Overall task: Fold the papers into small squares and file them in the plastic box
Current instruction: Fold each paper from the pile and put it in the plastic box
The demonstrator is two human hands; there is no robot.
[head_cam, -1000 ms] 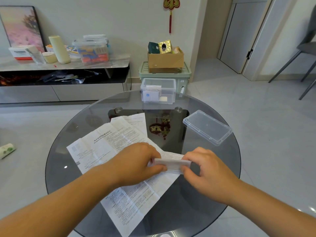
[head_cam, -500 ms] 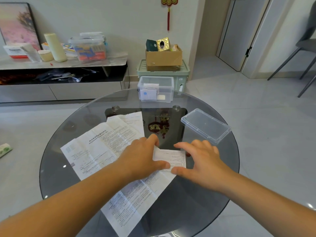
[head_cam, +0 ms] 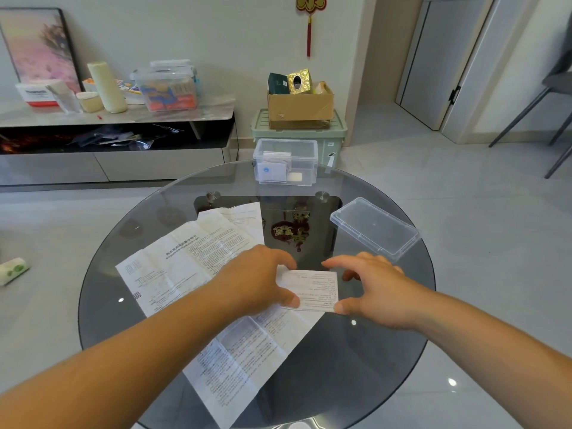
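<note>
A small folded paper [head_cam: 315, 291] lies flat on top of a large printed sheet [head_cam: 198, 274] in the middle of the round glass table [head_cam: 387, 342]. My left hand [head_cam: 257, 283] rests on the folded paper's left edge, thumb on its near corner. My right hand [head_cam: 377, 289] arches over its right side, thumb tip at the near right corner, index finger reaching over the far edge. A second unfolded sheet [head_cam: 241, 218] pokes out behind the large one. The clear plastic box [head_cam: 286, 161] stands at the table's far edge with folded papers inside.
The box's clear lid [head_cam: 374, 229] lies at the right of the table. Behind the table stand a green crate [head_cam: 337, 134] topped by a cardboard box [head_cam: 300, 105], and a low cabinet [head_cam: 117, 116] with clutter. A grey chair [head_cam: 554, 88] is at the far right.
The narrow folded strip held between both hands has been laid down as a wider rectangle. My hands have spread apart along its edges.
</note>
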